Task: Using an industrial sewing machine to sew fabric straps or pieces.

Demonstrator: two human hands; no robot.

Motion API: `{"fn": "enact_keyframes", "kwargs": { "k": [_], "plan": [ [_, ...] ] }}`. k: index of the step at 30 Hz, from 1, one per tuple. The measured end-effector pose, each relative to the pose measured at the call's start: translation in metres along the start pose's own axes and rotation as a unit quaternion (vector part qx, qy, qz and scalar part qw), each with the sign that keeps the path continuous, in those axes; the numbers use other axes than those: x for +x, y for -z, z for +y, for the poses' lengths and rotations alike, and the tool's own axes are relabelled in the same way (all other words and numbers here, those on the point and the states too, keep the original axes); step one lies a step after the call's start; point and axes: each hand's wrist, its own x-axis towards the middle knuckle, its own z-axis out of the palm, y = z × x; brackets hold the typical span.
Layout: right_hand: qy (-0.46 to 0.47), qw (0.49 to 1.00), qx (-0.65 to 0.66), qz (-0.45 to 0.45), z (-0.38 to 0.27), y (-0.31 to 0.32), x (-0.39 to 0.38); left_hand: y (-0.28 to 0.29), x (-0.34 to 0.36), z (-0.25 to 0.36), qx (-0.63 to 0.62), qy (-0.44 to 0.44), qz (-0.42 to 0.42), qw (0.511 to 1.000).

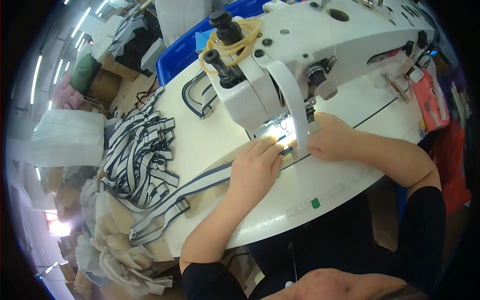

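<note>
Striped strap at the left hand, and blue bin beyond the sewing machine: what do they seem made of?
Striped strap: probably woven fabric webbing, matte; it looks flat and flexible, folding at its lower-left end. Fibre unclear.
Blue bin: likely moulded plastic, smooth with slight sheen, given its even colour and rounded corner.

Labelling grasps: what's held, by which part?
Left hand: striped strap, at its lit stretch by the sewing machine; pinched or pressed, can't tell. Right hand: can't tell, partly hidden.

1. White table (300,190): scale (277,217) printed along curved near edge.
2. Machine (300,55) mounted on top.
3. Straps (137,160) heaped left; loop (187,96) laid beyond.
4. Long strap (205,180) laid toward machine.
5. Green sticker (315,203) fixed near edge.
</note>
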Motion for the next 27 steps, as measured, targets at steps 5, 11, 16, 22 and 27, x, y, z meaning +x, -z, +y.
{"fn": "enact_keyframes", "kwargs": {
  "k": [5, 11, 16, 22, 27],
  "plan": [
    [0.009, 1.0, 0.007, 0.008, 0.0, 0.009, 0.0, -0.002, -0.002, 0.0, 0.017, 0.001, 0.003, 1.0],
    [0.037, 0.998, 0.035, -0.038, -0.008, 0.017, 0.0, -0.003, -0.002, -0.002, -0.003, -0.016, 0.02, 1.0],
    [0.039, 0.998, 0.016, -0.053, -0.006, 0.011, 0.001, -0.004, -0.002, -0.003, 0.002, -0.029, 0.028, 0.999],
    [0.043, 0.998, 0.031, -0.043, -0.008, 0.014, 0.002, -0.006, -0.003, -0.001, 0.01, -0.025, 0.034, 0.999],
    [0.047, 0.997, 0.034, -0.041, -0.008, 0.013, 0.001, -0.01, -0.003, -0.002, 0.017, -0.023, 0.041, 0.999]
  ]
}}
